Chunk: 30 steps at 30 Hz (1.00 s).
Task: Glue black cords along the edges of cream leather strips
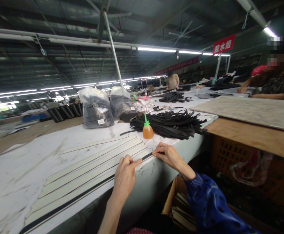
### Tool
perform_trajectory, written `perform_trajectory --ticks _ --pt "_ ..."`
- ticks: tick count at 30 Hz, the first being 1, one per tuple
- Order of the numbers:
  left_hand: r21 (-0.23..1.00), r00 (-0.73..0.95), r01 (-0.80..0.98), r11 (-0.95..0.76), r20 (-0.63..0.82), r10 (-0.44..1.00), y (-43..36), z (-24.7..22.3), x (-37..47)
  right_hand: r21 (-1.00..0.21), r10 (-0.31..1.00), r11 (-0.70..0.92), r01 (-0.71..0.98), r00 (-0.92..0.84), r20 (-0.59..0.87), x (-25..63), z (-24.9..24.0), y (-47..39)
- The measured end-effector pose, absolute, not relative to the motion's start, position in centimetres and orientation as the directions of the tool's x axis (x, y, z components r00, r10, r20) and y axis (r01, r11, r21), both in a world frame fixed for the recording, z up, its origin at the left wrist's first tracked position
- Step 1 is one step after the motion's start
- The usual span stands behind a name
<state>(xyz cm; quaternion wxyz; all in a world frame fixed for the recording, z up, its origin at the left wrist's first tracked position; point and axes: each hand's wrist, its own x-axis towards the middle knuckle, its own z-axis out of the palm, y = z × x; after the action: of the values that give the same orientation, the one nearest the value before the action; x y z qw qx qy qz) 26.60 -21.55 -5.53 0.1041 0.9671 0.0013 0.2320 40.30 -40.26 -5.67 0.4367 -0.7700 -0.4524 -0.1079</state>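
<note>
A narrow black strip point(68, 205) lies along the nearest of several long cream pieces point(83, 175), which are set side by side at the table's front edge. My left hand point(125, 174) rests on that strip, its fingers bent and pressed together over it, with the fingertips pointing right. Farther right, my right hand point(167, 155) pinches the strip's far end between thumb and fingers. Just behind the hands stands a squeeze bottle point(148, 130) of orange liquid with a green nozzle. The underside of the strip beneath my left fingers is hidden.
A heap of black strips point(173, 122) lies behind the bottle. Two filled plastic bags point(96, 109) stand farther back. A cardboard box point(171, 198) of cream pieces sits below the table edge. At right are a pale board point(251, 110) and a co-worker point(275, 79).
</note>
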Motion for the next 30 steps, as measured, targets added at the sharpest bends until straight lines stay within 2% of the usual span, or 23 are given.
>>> perform_trajectory --ticks 4,7,11,14,20,24,27,30 --pt "0.219 0.889 -0.051 -0.974 0.455 0.055 -21.4 -5.7 26.6 -0.586 0.603 -0.194 0.787 0.567 0.561 40.3 -5.7 -40.2" --pt "0.219 0.888 -0.058 -0.974 0.456 0.050 -21.3 -5.7 26.7 -0.671 0.595 -0.119 0.731 0.594 0.541 40.7 -5.8 -40.6" --pt "0.209 0.887 -0.072 -0.975 0.461 0.033 -21.2 -5.6 26.8 -0.838 0.433 0.029 0.545 0.749 0.502 41.5 -6.4 -41.7" --pt "0.220 0.890 -0.078 -0.972 0.455 0.032 -21.1 -5.7 26.6 -0.846 0.362 0.023 0.532 0.785 0.503 41.7 -7.0 -42.4" --pt "0.248 0.897 -0.090 -0.964 0.441 0.030 -20.7 -5.8 26.2 -0.680 0.408 -0.099 0.726 0.653 0.638 40.8 -6.2 -42.2" --pt "0.276 0.898 -0.053 -0.960 0.433 0.075 -21.4 -5.4 26.1 -0.470 0.606 -0.112 0.875 0.435 0.665 39.9 -5.1 -40.5" --pt "0.303 0.895 -0.041 -0.952 0.435 0.100 -22.5 -4.5 25.1 -0.289 0.765 -0.052 0.956 0.225 0.604 39.3 -5.2 -39.0" --pt "0.359 0.879 -0.095 -0.928 0.468 0.091 -22.9 -3.6 23.1 -0.158 0.817 -0.059 0.986 0.139 0.560 39.8 -6.1 -37.8"
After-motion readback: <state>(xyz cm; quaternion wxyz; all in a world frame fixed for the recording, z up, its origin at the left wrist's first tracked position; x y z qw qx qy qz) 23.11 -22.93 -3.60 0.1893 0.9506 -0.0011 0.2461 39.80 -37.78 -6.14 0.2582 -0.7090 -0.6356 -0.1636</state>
